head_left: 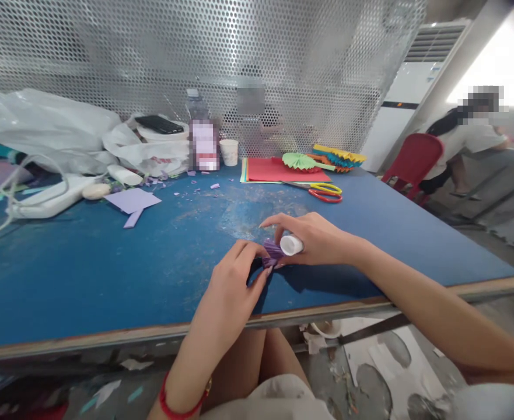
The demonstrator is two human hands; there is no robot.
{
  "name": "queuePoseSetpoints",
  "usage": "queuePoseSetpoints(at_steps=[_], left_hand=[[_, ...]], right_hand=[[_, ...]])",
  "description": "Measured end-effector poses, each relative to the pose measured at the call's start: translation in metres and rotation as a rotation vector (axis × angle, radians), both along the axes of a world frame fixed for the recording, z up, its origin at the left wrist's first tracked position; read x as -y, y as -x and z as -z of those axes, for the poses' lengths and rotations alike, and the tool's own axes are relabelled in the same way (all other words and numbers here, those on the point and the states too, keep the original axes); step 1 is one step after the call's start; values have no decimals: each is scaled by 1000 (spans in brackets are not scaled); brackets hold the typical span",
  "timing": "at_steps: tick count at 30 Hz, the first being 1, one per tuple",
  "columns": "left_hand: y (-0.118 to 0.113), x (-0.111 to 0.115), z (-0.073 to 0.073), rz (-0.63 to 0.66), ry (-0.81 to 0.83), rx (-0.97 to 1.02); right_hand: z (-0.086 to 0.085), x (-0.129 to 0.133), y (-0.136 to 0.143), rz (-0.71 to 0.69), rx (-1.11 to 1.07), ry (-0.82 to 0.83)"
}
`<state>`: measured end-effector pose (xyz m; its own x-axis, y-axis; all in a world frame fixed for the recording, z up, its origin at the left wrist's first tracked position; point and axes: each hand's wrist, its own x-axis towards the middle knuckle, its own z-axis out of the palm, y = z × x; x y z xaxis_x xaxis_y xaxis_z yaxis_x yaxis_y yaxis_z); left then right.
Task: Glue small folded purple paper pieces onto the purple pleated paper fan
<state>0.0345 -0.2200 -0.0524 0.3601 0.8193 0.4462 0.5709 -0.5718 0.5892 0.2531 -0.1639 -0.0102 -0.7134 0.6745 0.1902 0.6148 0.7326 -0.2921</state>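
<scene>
Near the table's front edge, my left hand [238, 274] pinches a small purple piece of pleated paper [272, 252] between thumb and fingers. My right hand [315, 238] is curled round a white glue stick [292, 245], with its round end facing me. The right fingertips are at the far side and right edge of the pleated paper, touching or very close to it. Part of the paper is hidden by the fingers and the glue stick.
Scissors [324, 191] lie beside stacked coloured paper [265, 169] carrying a green paper fan [299, 161]. Lilac paper [133, 200], scraps, a white power strip [55, 197] and plastic bags [42, 119] are left. A paper cup [229, 152] stands behind. Another person [462, 134] sits far right.
</scene>
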Motion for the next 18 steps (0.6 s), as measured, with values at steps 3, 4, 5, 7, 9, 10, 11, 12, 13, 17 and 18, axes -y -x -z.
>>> queuePoseSetpoints(at_steps=[3, 4, 5, 7, 9, 10, 11, 12, 13, 17, 18], left_hand=[[0, 2, 3, -83, -55, 42], [0, 3, 4, -107, -66, 53], [0, 4, 5, -130, -76, 58], [0, 5, 6, -161, -90, 39], [0, 6, 6, -162, -99, 3], [0, 6, 5, -155, -102, -10], [-1, 7, 5, -146, -106, -15], [-1, 7, 4, -138, -111, -15], [0, 8, 3, -133, -119, -9], [1, 11, 0, -124, -178, 34], [2, 11, 0, -122, -191, 45]], right_hand=[[6, -1, 0, -30, -84, -9], [8, -1, 0, -43, -121, -11], [9, -1, -1, -60, -164, -16], [11, 0, -1, -110, -254, -32], [12, 1, -2, -168, -325, -49], [13, 2, -2, -194, -350, -58], [13, 3, -2, -215, -368, -68], [14, 3, -2, -228, -383, -81], [14, 4, -1, -236, -394, -97], [14, 7, 2, -264, -437, -173], [13, 7, 2, -268, -447, -190]])
